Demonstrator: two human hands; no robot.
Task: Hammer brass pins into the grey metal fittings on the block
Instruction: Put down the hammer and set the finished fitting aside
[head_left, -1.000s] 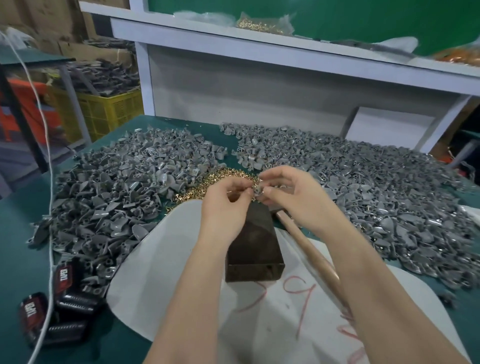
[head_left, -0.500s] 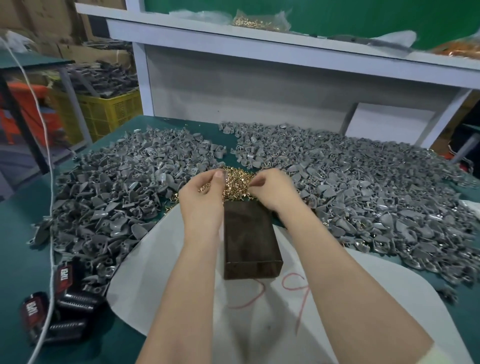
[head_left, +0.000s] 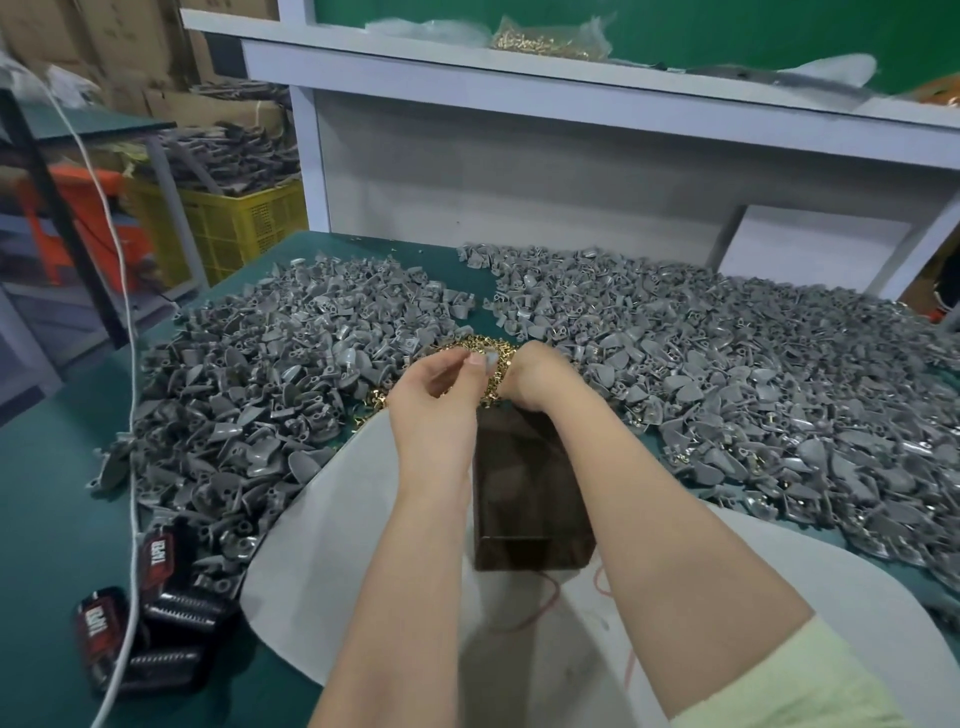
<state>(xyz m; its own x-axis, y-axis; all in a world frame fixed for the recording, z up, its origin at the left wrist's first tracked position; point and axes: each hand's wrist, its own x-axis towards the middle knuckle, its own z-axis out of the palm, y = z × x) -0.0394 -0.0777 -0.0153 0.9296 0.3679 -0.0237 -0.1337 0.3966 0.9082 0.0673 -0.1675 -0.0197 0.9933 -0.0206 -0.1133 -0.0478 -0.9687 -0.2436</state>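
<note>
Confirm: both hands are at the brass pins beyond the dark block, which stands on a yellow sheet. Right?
Only the colour is wrong: the head view shows a white sheet. The left hand and right hand are at the brass pins beyond the block.

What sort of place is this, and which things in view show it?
Most likely a small factory assembly bench. Heaps of identical grey metal fittings cover much of the green table, loose brass pins lie piled beyond the dark block, and a yellow crate of more parts stands beside the table.
</note>
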